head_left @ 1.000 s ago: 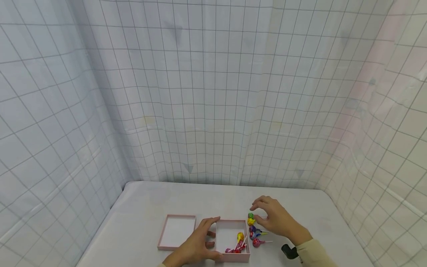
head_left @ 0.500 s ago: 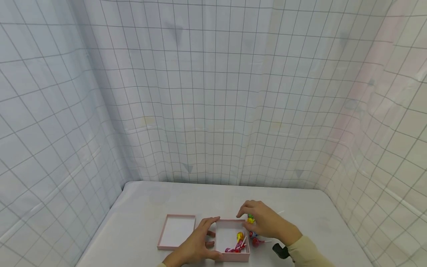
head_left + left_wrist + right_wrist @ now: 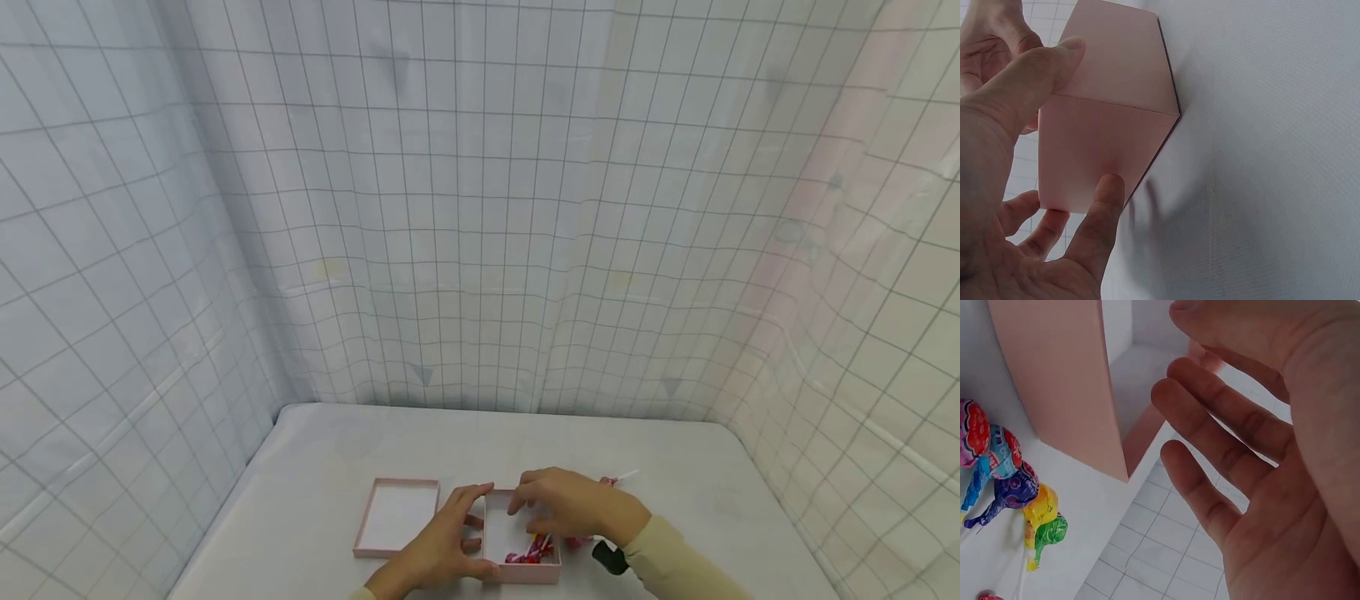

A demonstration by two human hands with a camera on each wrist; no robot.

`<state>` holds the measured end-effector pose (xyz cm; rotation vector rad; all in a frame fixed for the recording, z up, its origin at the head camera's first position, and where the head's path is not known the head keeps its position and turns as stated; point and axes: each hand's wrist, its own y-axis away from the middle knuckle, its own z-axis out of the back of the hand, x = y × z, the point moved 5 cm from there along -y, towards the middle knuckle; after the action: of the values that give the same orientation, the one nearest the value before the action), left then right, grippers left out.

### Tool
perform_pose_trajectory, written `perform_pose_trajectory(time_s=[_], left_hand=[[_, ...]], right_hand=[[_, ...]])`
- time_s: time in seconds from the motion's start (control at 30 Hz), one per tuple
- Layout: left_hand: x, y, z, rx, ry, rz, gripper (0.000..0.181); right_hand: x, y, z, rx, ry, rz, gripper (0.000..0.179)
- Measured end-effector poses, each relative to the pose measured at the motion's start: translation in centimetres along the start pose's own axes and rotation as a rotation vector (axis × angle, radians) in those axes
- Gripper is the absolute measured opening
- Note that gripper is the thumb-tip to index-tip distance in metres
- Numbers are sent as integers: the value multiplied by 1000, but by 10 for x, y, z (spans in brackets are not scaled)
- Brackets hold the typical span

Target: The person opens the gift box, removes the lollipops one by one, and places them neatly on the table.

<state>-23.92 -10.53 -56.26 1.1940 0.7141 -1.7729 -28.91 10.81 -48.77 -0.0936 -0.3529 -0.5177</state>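
Note:
A pink open box (image 3: 525, 573) stands on the white table, with several wrapped lollipops (image 3: 534, 550) in its near right part. My left hand (image 3: 442, 546) holds the box by its left end. In the left wrist view, that thumb lies on one wall and a fingertip presses the adjoining wall. Over the box's right side hovers my right hand (image 3: 577, 504), fingers apart and gently bent. Nothing shows between its fingers in the right wrist view. Beside the box's right wall lie green (image 3: 1052, 531), yellow (image 3: 1041, 503), purple (image 3: 1016, 485), blue (image 3: 1005, 453) and red (image 3: 972, 431) lollipops.
A shallow pink-edged lid (image 3: 397, 517), white inside, lies left of the box. Another red lollipop (image 3: 609, 481) is beyond my right hand. A black device (image 3: 609, 558) sits at my right wrist. White grid-patterned curtains (image 3: 480, 250) surround the table.
My right hand has moved left and nearer, from above the lollipop row to over the box. The red lollipop behind it has come into sight. My left hand keeps its hold on the box.

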Motion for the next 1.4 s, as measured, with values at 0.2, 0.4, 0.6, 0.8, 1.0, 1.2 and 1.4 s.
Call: perform_pose_trajectory(time_s=[0.2,0.4,0.6,0.8,1.0,1.2,1.4], left_hand=[[-1,2,2,5,-2,-26,116],[0,3,3,6,1,-32,116],[0,3,3,10,-7,-28,116],[1,1,4,2,-6,-25,115],[3,1,3,-1,2,-14,116],[4,1,2,3,13,-18,117],[2,0,3,6,1,-19,117]], right_hand=[[6,-12,-13,91,-21,14,28],[9,-21,-22,119,-16,47,31],[10,-27,-26,173,-58,14,30],[10,-31,-31,233,-55,13,30],[11,-35,-36,272,19,64,28],[11,-42,-42,302,49,107,24],[10,-49,-47,316,34,118,15]])
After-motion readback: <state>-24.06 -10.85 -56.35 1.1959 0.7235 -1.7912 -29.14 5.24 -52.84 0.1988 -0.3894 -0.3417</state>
